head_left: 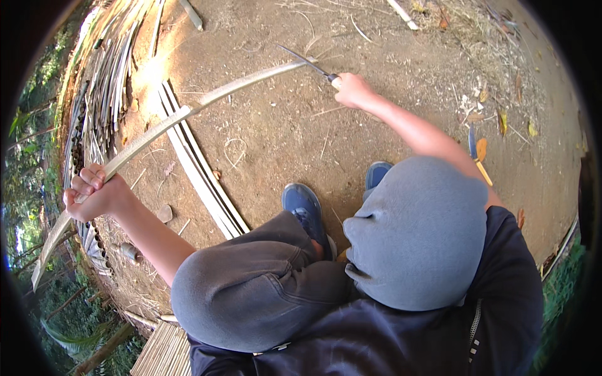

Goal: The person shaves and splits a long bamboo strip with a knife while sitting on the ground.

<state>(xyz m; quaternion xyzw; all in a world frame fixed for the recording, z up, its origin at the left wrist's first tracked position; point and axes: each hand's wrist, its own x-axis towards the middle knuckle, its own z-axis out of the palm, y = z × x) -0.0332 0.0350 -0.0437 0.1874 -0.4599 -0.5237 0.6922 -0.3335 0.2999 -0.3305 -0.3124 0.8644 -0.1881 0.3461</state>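
My left hand (94, 191), at the left, is closed round a long pale split bamboo strip (238, 84). The strip runs from the lower left up to the top middle, with a node partway along. My right hand (354, 91) grips a knife (304, 59) by its light handle, the thin dark blade pointing up and left. That blade crosses the strip's far end; whether it touches or cuts into it I cannot tell. Beneath the strip, several pale split strips (200, 163) lie side by side on the ground.
A second knife (478, 156) with a yellowish handle lies on the dirt at the right, next to dry leaves. At the left is a large pile of long split pieces (106, 75). A slatted mat (164, 351) is at the lower left. My shoes (301, 203) stand mid-ground.
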